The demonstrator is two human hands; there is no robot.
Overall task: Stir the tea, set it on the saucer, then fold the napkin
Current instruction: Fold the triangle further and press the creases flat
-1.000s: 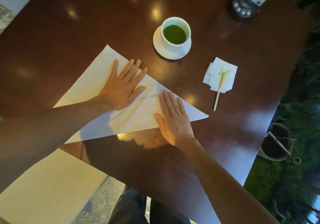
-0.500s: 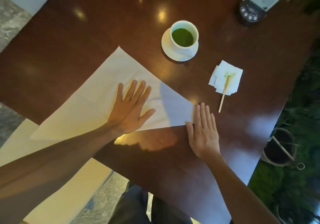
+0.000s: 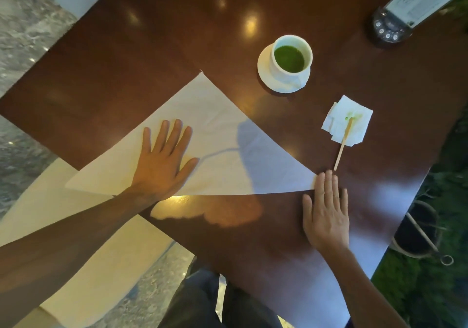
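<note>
Both hands flat, fingers spread: left hand (image 3: 162, 165) on triangular white napkin (image 3: 222, 150), right hand (image 3: 326, 216) at its corner; glossy dark wood table (image 3: 152, 49).

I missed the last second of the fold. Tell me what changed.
The right hand slid right along the folded white triangular napkin to its right corner; the left hand stayed flat, pressing it. White cup of green tea, white saucer and wooden stirrer unchanged.
</note>
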